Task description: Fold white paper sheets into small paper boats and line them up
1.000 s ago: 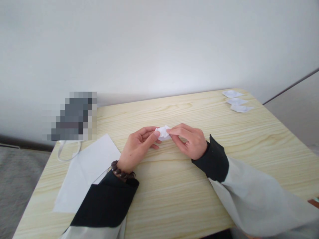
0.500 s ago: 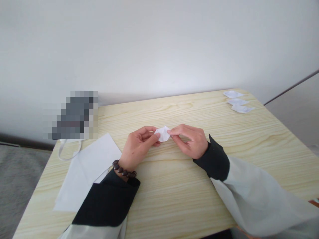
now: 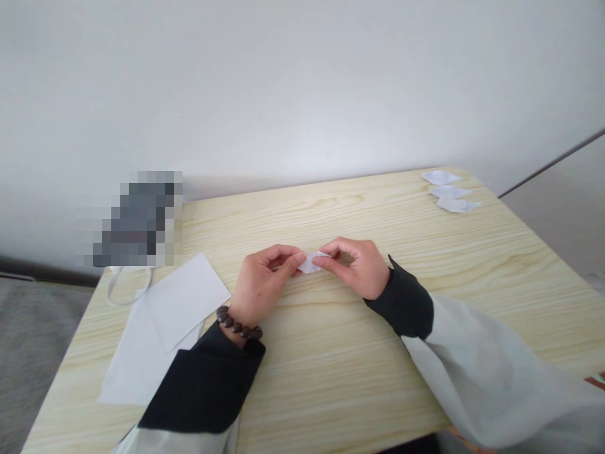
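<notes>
Between my two hands, above the middle of the table, is a small folded piece of white paper (image 3: 311,262). My left hand (image 3: 267,277), with a dark bead bracelet at the wrist, pinches its left end between thumb and fingers. Its right end is gripped by my right hand (image 3: 358,266), the thumb lying over the near face and the fingers behind. Part of the paper is hidden by my fingertips.
Three folded white paper pieces (image 3: 449,191) lie in a staggered row at the far right corner of the wood-grain table (image 3: 359,372). White paper sheets (image 3: 189,302) overlap at the left. A blurred dark object (image 3: 137,221) with a white cable (image 3: 128,302) stands behind them.
My right thumb has moved inward over the paper, and both hands are slightly closer together. The paper now looks flatter and lower, its upper point no longer standing up.
</notes>
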A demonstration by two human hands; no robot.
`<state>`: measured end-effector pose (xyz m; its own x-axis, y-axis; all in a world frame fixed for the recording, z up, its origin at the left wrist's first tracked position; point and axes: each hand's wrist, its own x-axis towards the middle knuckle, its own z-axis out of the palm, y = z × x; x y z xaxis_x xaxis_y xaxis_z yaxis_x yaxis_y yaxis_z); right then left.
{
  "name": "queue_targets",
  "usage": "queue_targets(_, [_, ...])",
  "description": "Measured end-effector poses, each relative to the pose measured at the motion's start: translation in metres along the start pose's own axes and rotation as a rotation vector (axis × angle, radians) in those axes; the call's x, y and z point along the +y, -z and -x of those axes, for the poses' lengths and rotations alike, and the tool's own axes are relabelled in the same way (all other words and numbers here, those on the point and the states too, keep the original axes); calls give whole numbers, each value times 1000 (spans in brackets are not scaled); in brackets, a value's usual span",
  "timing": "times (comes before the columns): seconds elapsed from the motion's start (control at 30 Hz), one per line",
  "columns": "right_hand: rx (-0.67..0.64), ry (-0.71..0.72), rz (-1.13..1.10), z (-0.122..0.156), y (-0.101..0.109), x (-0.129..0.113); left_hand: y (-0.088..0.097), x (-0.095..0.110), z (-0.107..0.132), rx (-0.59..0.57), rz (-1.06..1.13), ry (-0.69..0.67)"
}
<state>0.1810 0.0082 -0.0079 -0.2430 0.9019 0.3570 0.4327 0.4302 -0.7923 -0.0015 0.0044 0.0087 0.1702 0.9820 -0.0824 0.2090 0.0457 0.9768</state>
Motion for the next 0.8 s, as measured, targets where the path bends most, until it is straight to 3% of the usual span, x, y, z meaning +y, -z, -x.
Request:
queue_targets(0.2, [17,-75,-78,1,-1,-2,0,-1,-1,-45,42,7])
queue_targets(0.4, [13,4,-11,1,1,-3,-1,-2,0,-151,-38,52])
queue_targets(0.53, [22,91,65,1,0,-2,-3,2,2,-154,-77,45])
queue_targets(0.8, [-42,30,15,0,0,-2,-3,1,1,-161,-85,4])
